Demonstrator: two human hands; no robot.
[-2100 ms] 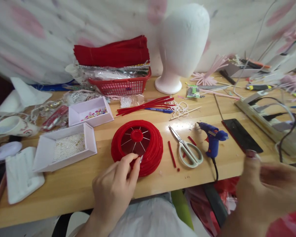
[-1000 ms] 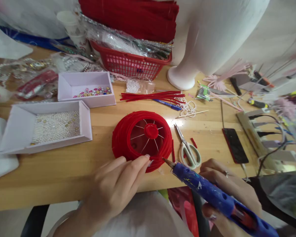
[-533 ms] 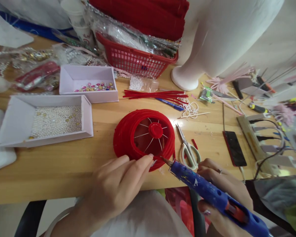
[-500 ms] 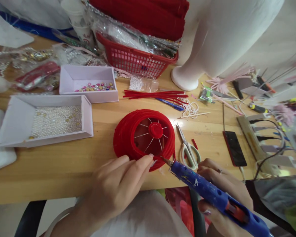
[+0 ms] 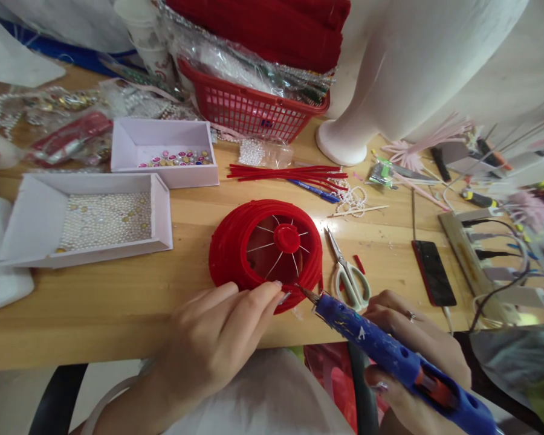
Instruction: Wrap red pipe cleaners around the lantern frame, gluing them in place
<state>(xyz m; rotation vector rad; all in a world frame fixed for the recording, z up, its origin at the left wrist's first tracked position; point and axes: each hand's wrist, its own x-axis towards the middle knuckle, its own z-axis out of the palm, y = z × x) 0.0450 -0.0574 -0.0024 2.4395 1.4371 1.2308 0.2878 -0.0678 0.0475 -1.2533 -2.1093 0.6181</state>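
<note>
The red dome (image 5: 236, 244) sits on the table (image 5: 193, 220) in front of me. My left hand (image 5: 222, 332) pinches its near edge; my right hand (image 5: 430, 341) is wrapped around the blue glue gun (image 5: 376, 344), nozzle at that edge, though I can't tell if it touches. Scissors (image 5: 343, 264) lie just right of the dome, red strips (image 5: 285, 173) behind it, 2 white boxes (image 5: 188, 176) to its left.
</note>
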